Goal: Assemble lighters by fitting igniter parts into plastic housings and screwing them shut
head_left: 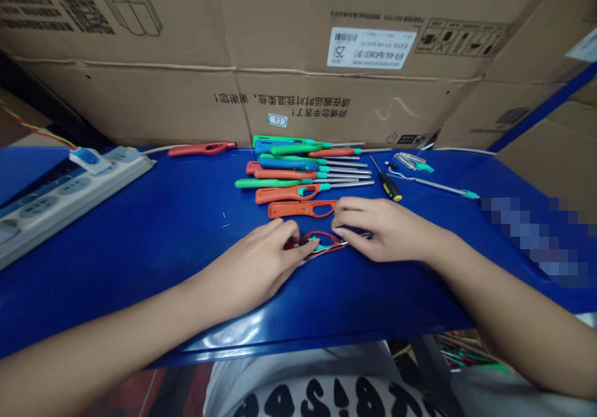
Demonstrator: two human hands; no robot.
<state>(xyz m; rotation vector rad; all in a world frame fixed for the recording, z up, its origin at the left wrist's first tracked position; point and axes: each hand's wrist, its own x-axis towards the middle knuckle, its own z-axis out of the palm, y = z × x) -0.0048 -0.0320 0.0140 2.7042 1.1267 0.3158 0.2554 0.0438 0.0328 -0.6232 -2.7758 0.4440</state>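
Observation:
Low over the blue table, my left hand point(263, 258) pinches the handle end of an opened red lighter casing point(332, 235). Inside its loop shows a teal trigger piece point(319, 245), touched by my left fingertips. My right hand point(385, 224) has its fingers closed at the other end of the lighter, around a thin metal part point(345, 242); how far that part runs under the fingers is hidden. Just beyond the hands lies an orange casing half point(289, 209), inner side up. Behind it rests a whole orange lighter point(280, 194) with a metal tube.
Several green, blue and red lighters point(284, 163) lie stacked farther back. A black-and-yellow screwdriver point(390, 185), a loose lighter tube point(441, 187) and small clear parts point(410, 161) are at right. Two tiny screws point(226, 225), a red casing point(200, 149) and a power strip point(74, 193) are left. Cardboard point(289, 32) stands behind.

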